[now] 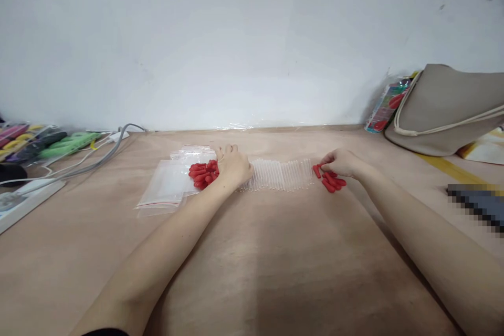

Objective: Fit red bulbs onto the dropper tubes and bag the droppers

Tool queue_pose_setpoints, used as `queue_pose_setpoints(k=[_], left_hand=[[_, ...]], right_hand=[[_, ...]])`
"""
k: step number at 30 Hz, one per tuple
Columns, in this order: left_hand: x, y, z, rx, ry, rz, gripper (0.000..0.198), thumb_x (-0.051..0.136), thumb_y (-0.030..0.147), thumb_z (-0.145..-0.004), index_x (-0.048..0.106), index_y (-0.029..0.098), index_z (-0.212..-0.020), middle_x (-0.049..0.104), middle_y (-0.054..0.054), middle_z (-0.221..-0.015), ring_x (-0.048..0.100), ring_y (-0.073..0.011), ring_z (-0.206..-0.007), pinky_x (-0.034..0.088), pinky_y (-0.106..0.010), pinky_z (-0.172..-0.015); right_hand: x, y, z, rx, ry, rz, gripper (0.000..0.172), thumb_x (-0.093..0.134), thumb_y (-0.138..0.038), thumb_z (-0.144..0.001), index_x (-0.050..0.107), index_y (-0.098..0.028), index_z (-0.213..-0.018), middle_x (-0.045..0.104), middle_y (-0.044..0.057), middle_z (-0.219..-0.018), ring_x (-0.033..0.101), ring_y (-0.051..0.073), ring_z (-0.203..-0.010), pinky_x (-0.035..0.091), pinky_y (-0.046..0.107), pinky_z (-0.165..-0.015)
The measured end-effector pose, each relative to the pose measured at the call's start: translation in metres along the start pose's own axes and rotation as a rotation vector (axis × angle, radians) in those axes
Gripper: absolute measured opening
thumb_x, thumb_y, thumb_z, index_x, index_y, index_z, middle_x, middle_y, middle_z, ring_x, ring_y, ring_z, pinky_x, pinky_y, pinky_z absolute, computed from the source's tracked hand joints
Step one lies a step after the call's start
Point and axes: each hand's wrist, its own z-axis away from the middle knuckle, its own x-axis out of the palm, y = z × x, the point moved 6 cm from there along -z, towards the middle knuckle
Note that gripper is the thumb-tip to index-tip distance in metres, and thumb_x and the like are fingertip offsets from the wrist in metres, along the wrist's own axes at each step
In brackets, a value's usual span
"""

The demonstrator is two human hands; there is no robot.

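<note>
A row of several clear plastic tubes [281, 174] lies side by side on the wooden table [252, 262]. My left hand [233, 166] rests at the row's left end, fingers curled, beside a pile of small red caps [202, 174]. My right hand [342, 162] sits at the row's right end, fingers pinched on a red cap [317, 170], with a smaller heap of red caps [333, 182] just below it. What the left fingers hold is hidden.
Clear zip bags [169, 184] lie left of the red pile. Cables [90, 163] and coloured tools [51, 143] sit at the far left. A grey bag [444, 110] and a colourful packet [388, 105] lean on the wall at right.
</note>
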Motion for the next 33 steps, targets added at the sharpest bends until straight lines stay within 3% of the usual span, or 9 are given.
queue_pose_setpoints(k=[8, 11, 14, 18, 20, 23, 25, 29, 33], left_hand=[[0.006, -0.002, -0.002, -0.025, -0.060, -0.050, 0.028, 0.044, 0.023, -0.078, 0.069, 0.011, -0.080, 0.059, -0.017, -0.098, 0.044, -0.0325, -0.101, 0.022, -0.052, -0.092], [0.000, -0.001, 0.000, -0.048, -0.016, -0.030, 0.035, 0.040, 0.030, -0.081, 0.067, 0.009, -0.081, 0.058, -0.019, -0.097, 0.045, -0.0334, -0.100, 0.023, -0.053, -0.092], [-0.004, 0.002, -0.003, -0.045, 0.038, 0.056, 0.042, 0.035, 0.038, -0.085, 0.062, 0.007, -0.095, 0.056, -0.019, -0.102, 0.045, -0.0330, -0.102, 0.025, -0.052, -0.092], [0.014, 0.016, -0.023, 0.178, -0.123, 0.234, 0.038, 0.028, 0.029, -0.089, 0.047, 0.016, -0.119, 0.048, -0.013, -0.125, 0.041, -0.0271, -0.115, 0.027, -0.048, -0.096], [0.024, 0.021, -0.039, 0.258, -0.197, 0.268, 0.036, 0.028, 0.027, -0.090, 0.047, 0.020, -0.120, 0.046, -0.008, -0.130, 0.041, -0.0231, -0.118, 0.033, -0.040, -0.094], [0.035, 0.023, -0.060, 0.320, -0.315, 0.296, 0.028, 0.036, 0.024, -0.086, 0.061, 0.017, -0.097, 0.062, -0.008, -0.106, 0.056, -0.0204, -0.097, 0.041, -0.029, -0.083], [0.034, 0.025, -0.067, 0.356, -0.348, 0.327, 0.029, 0.037, 0.027, -0.086, 0.063, 0.015, -0.089, 0.064, -0.008, -0.095, 0.059, -0.0190, -0.086, 0.043, -0.027, -0.077], [0.020, 0.029, -0.061, 0.462, -0.363, 0.412, 0.033, 0.045, 0.043, -0.082, 0.062, 0.019, -0.096, 0.060, -0.005, -0.107, 0.057, -0.0166, -0.093, 0.042, -0.022, -0.079], [0.016, 0.033, -0.046, 0.560, -0.472, 0.455, 0.035, 0.061, 0.047, -0.068, 0.063, 0.019, -0.088, 0.060, -0.004, -0.101, 0.056, -0.0185, -0.092, 0.043, -0.023, -0.074]], right_hand=[[0.004, -0.008, 0.008, 0.059, -0.071, 0.085, 0.004, 0.060, -0.015, -0.071, 0.064, -0.014, -0.072, 0.061, 0.000, -0.053, 0.051, 0.009, -0.045, 0.037, 0.020, -0.045], [0.004, -0.009, 0.011, 0.085, -0.083, 0.092, 0.005, 0.060, -0.017, -0.072, 0.063, -0.014, -0.074, 0.059, 0.000, -0.050, 0.051, 0.009, -0.043, 0.037, 0.020, -0.044], [0.005, -0.008, 0.011, 0.088, -0.086, 0.076, 0.005, 0.061, -0.017, -0.072, 0.063, -0.013, -0.075, 0.059, 0.000, -0.049, 0.050, 0.009, -0.041, 0.037, 0.020, -0.043], [0.007, -0.006, 0.009, 0.082, -0.078, 0.068, 0.004, 0.060, -0.016, -0.071, 0.061, -0.014, -0.074, 0.060, 0.000, -0.052, 0.050, 0.008, -0.040, 0.036, 0.019, -0.041], [0.009, -0.007, 0.010, 0.078, -0.099, 0.074, 0.005, 0.058, -0.017, -0.072, 0.061, -0.014, -0.075, 0.059, 0.000, -0.049, 0.048, 0.008, -0.037, 0.035, 0.019, -0.040], [0.009, -0.009, 0.011, 0.084, -0.114, 0.081, 0.007, 0.057, -0.017, -0.073, 0.061, -0.013, -0.077, 0.057, 0.000, -0.047, 0.048, 0.008, -0.036, 0.034, 0.019, -0.039], [0.008, -0.011, 0.013, 0.085, -0.095, 0.082, 0.006, 0.057, -0.016, -0.073, 0.062, -0.013, -0.077, 0.059, 0.001, -0.049, 0.050, 0.008, -0.038, 0.035, 0.019, -0.040], [0.006, -0.014, 0.015, 0.076, -0.083, 0.081, 0.005, 0.058, -0.016, -0.071, 0.062, -0.014, -0.074, 0.061, 0.001, -0.051, 0.052, 0.009, -0.040, 0.036, 0.019, -0.041], [0.006, -0.015, 0.015, 0.063, -0.087, 0.074, 0.007, 0.060, -0.019, -0.071, 0.063, -0.013, -0.070, 0.057, 0.001, -0.045, 0.050, 0.010, -0.038, 0.036, 0.020, -0.040]])
